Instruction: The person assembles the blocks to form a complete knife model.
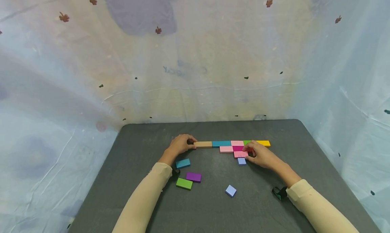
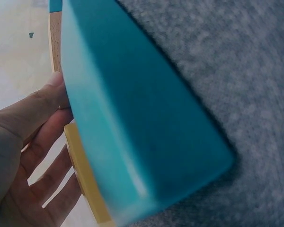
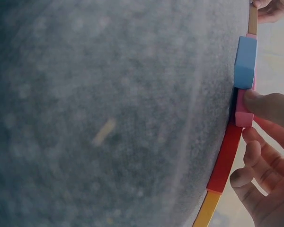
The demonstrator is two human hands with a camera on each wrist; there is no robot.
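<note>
Flat coloured blocks lie edge to edge in a stepped row. My left hand (image 1: 181, 144) pinches the left end of the tan block (image 1: 203, 145), with thumb and forefinger at its tip. At the other side, my right hand (image 1: 261, 155) grips a pink block (image 1: 240, 154) in the lowest step; the thumb lies against it in the right wrist view. Just in front of that sits a light blue block (image 1: 241, 162). A red block (image 3: 226, 158) is mostly covered by the right fingers in the head view. Another pink block (image 1: 226, 150) and a magenta block (image 1: 237, 148) form the middle step.
The far row continues with blue (image 1: 221, 144), pink (image 1: 237, 143), green (image 1: 246, 142) and yellow (image 1: 263, 143) blocks. Loose teal (image 1: 183, 163), purple (image 1: 193, 177), lime green (image 1: 184, 184) and light blue (image 1: 230, 191) blocks lie nearer on the dark table (image 1: 207, 209).
</note>
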